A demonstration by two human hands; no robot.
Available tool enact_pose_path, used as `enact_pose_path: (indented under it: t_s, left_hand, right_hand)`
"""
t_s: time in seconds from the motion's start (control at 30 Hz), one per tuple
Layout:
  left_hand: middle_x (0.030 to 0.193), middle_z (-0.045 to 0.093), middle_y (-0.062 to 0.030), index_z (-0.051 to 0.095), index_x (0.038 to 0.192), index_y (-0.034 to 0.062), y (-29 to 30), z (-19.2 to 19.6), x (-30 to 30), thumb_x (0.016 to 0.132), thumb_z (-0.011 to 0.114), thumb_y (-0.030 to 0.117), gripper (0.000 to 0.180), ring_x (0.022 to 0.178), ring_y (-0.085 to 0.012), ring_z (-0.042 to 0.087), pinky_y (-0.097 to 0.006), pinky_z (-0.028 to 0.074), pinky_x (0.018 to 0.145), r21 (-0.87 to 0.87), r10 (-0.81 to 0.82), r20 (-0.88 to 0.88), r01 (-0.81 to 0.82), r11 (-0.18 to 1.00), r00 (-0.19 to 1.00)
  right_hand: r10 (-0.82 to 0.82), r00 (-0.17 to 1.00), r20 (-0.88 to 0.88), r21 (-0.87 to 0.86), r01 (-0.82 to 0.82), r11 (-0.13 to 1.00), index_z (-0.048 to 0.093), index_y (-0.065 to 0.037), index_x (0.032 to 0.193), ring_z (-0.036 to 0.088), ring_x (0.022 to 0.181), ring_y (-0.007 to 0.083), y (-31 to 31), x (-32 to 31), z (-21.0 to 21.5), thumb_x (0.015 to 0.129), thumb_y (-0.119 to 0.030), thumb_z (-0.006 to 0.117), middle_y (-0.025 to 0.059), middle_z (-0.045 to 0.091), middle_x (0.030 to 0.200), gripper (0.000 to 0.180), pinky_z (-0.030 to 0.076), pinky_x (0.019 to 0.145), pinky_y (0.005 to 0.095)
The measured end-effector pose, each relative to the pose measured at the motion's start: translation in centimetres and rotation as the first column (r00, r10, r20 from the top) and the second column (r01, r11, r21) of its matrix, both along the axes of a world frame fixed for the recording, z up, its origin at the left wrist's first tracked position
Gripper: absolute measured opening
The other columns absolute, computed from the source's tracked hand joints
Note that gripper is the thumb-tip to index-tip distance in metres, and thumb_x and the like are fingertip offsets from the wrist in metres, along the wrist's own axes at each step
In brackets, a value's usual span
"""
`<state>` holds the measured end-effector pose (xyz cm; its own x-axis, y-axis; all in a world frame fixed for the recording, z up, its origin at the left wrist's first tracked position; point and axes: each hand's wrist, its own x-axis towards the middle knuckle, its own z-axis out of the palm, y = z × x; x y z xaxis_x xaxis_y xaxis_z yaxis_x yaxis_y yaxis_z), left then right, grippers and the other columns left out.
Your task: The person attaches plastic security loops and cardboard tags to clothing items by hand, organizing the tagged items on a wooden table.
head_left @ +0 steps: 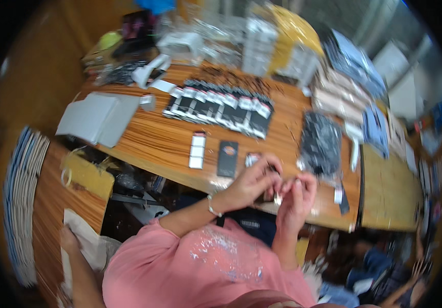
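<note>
Close together at the table's front edge, my left hand [256, 180] and my right hand [297, 199] are both pinched closed. Something small sits at the fingertips, with a dark bit by the left and a pale bit between them; blur hides its kind. Just left of my fingers lies a small tag with a white label [252, 158]. Beside that are a black hang tag [227, 160] and a white label strip [197, 150]. Farther back, a row of overlapping black tags with white labels [220, 109] spreads over the wooden table [164, 136].
Brown strings [231, 77] lie behind the tags. Plastic-wrapped dark clothing [321, 142] lies right, near folded bagged garments [341, 90]. Grey-white sheets [98, 118] rest left. Another person's hand [68, 239] touches pale cloth [82, 231], near a tall stack of folded garments [23, 205].
</note>
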<state>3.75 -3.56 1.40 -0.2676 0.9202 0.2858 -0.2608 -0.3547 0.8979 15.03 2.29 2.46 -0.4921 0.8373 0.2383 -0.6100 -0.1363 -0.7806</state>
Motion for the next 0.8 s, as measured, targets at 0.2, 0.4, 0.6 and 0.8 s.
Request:
enact_pose_path:
  t_s: [0.2,0.4,0.6,0.8]
  left_hand:
    - [0.09,0.058,-0.0102,0.045,0.094,0.0045,-0.5,-0.6,-2.3,0.088,0.049,0.005,0.008,0.077,-0.0113,0.055,-0.024,0.045,0.07,0.125,-0.015,0.098,0.002,0.992,0.995]
    - [0.082,0.055,-0.0033,0.044,0.096,0.0055,-1.7,0.5,-2.8,0.091,0.047,0.013,0.01,0.073,-0.0064,0.051,-0.02,0.043,0.066,0.19,-0.072,0.121,0.048,0.981,0.99]
    - [0.078,0.053,-0.0048,0.043,0.095,0.0065,-3.6,0.7,-2.0,0.091,0.045,0.016,0.01,0.074,-0.0106,0.052,-0.023,0.044,0.067,0.163,-0.07,0.168,0.043,0.986,0.983]
    - [0.079,0.05,-0.0075,0.035,0.11,0.0098,-6.2,1.5,-0.9,0.085,0.049,0.011,0.028,0.07,-0.0116,0.049,-0.022,0.042,0.065,0.125,0.181,0.297,-0.226,0.966,0.938]
  right_hand:
    - [0.018,0.999,-0.042,0.051,-0.015,0.999,0.045,-0.005,0.095,0.046,0.061,0.0119,1.0,-1.5,1.2,0.085,-0.008,0.051,0.005,0.047,0.067,0.012,0.039,0.059,0.0249]
    - [0.039,0.997,-0.063,0.119,-0.031,0.992,0.045,-0.005,0.095,0.043,0.057,0.0111,0.0,-2.4,2.1,0.086,-0.007,0.049,0.005,0.046,0.064,0.01,0.042,0.061,0.0257]
    - [0.047,0.999,-0.012,0.108,-0.045,0.993,0.045,-0.004,0.094,0.046,0.061,0.013,-2.7,-2.0,2.4,0.084,-0.007,0.052,0.0058,0.047,0.067,0.013,0.039,0.061,0.0257]
    - [0.079,0.997,-0.016,0.117,-0.077,0.99,0.048,-0.002,0.096,0.05,0.064,0.0116,-4.7,-1.1,2.6,0.085,-0.005,0.05,0.0057,0.051,0.082,0.012,0.041,0.057,0.024]
